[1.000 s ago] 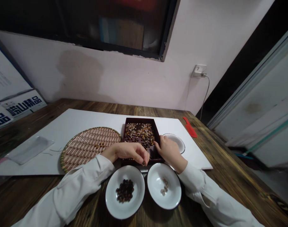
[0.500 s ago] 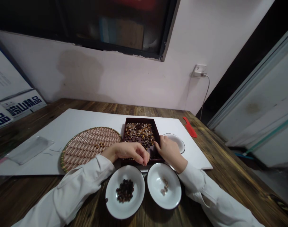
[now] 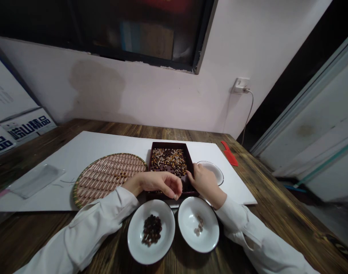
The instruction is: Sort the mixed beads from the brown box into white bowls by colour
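A dark red tray (image 3: 188, 152) holds several mixed brown, tan and dark beads (image 3: 168, 158). My left hand (image 3: 159, 182) hovers over the tray's near edge, fingers curled in a pinch above the gap between two white bowls; what it pinches is too small to make out. My right hand (image 3: 204, 180) rests on the tray's right side, fingers bent onto the beads. The left bowl (image 3: 134, 238) holds a heap of dark beads (image 3: 151, 228). The right bowl (image 3: 211, 236) holds a few pale beads (image 3: 198, 225).
A round woven bamboo tray (image 3: 105, 177) with a few beads lies left of the tray on a white board (image 3: 85, 146). A small glass dish (image 3: 215, 169) sits behind my right hand. A red scraper (image 3: 229, 153) and a clear plastic bag (image 3: 35, 179) lie further out.
My left hand's fingertips have lifted and curled slightly over the tray's near edge. The dark beads in the left bowl have shifted a little. My right hand has stayed put.
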`<control>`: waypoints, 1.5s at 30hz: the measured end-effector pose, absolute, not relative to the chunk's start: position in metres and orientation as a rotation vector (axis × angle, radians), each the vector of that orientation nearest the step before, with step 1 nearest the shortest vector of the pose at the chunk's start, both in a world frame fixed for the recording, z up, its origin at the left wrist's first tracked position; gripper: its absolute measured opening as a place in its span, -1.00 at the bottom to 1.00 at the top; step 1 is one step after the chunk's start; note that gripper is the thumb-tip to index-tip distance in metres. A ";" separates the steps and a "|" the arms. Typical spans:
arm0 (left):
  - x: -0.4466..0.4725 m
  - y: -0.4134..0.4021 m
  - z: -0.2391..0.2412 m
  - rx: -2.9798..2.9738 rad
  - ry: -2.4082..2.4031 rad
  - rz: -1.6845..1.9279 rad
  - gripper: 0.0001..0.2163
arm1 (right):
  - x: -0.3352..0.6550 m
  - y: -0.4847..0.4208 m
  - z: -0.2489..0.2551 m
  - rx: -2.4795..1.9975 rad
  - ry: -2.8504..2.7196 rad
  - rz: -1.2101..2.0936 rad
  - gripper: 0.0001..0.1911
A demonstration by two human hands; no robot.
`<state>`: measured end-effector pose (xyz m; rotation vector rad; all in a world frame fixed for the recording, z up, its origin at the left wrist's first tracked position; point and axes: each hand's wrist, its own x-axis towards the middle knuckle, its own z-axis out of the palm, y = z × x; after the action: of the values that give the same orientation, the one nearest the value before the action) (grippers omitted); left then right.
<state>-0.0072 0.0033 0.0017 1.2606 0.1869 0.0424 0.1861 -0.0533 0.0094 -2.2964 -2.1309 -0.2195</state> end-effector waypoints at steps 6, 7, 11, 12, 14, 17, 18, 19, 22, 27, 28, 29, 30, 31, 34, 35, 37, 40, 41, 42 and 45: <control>-0.007 0.004 0.002 1.254 0.188 0.046 -0.69 | 0.186 -0.053 0.009 -2.290 -2.131 -0.219 -0.67; -0.007 0.004 0.002 1.255 0.188 0.046 -0.68 | 0.186 -0.053 0.010 -2.290 -2.135 -0.214 -0.67; -0.007 0.004 0.002 1.258 0.173 0.052 -0.69 | 0.186 -0.054 0.010 -2.294 -2.131 -0.219 -0.67; -0.007 0.004 0.001 1.258 0.170 0.053 -0.70 | 0.186 -0.054 0.010 -2.295 -2.129 -0.219 -0.68; -0.007 0.004 0.000 1.258 0.163 0.057 -0.70 | 0.186 -0.054 0.010 -2.293 -2.123 -0.219 -0.68; -0.007 0.005 -0.001 1.259 0.153 0.062 -0.70 | 0.186 -0.054 0.010 -2.288 -2.117 -0.218 -0.68; -0.007 0.005 -0.001 1.259 0.152 0.061 -0.70 | 0.186 -0.054 0.010 -2.286 -2.117 -0.218 -0.67; -0.007 0.005 -0.001 1.260 0.155 0.058 -0.70 | 0.186 -0.054 0.010 -2.285 -2.118 -0.218 -0.67; -0.007 0.005 -0.001 1.264 0.169 0.043 -0.70 | 0.186 -0.054 0.010 -2.285 -2.126 -0.222 -0.66; -0.007 0.004 0.000 1.283 0.168 0.043 -0.72 | 0.186 -0.054 0.011 -2.290 -2.140 -0.209 -0.66; -0.007 0.004 0.000 1.293 0.175 0.042 -0.73 | 0.186 -0.054 0.011 -2.294 -2.142 -0.206 -0.66; -0.006 0.003 0.001 1.305 0.184 0.040 -0.73 | 0.186 -0.054 0.011 -2.297 -2.144 -0.205 -0.66; -0.006 0.003 0.001 1.315 0.194 0.036 -0.73 | 0.186 -0.054 0.011 -2.300 -2.145 -0.206 -0.66; -0.006 0.003 0.002 1.324 0.202 0.032 -0.73 | 0.186 -0.054 0.011 -2.302 -2.144 -0.209 -0.66; -0.005 0.002 0.003 1.335 0.213 0.034 -0.72 | 0.186 -0.053 0.010 -2.299 -2.139 -0.215 -0.66; -0.005 0.002 0.003 1.337 0.214 0.036 -0.71 | 0.186 -0.053 0.010 -2.296 -2.134 -0.217 -0.67; -0.005 0.002 0.004 1.344 0.221 0.036 -0.70 | 0.187 -0.053 0.009 -2.285 -2.126 -0.224 -0.67; -0.004 0.001 0.005 1.371 0.241 0.031 -0.69 | 0.187 -0.052 0.008 -2.278 -2.120 -0.232 -0.66; -0.003 0.001 0.004 1.385 0.251 0.028 -0.69 | 0.187 -0.052 0.008 -2.276 -2.121 -0.231 -0.67; -0.003 0.000 0.004 1.400 0.264 0.026 -0.69 | 0.187 -0.052 0.008 -2.275 -2.120 -0.230 -0.67; -0.001 0.000 0.002 1.437 0.301 0.036 -0.70 | 0.188 -0.052 0.008 -2.271 -2.125 -0.232 -0.67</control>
<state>-0.0008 -0.0003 0.0024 1.4369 0.3009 0.0362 0.1878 -0.0524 0.0077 -2.2709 -2.1250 -0.2317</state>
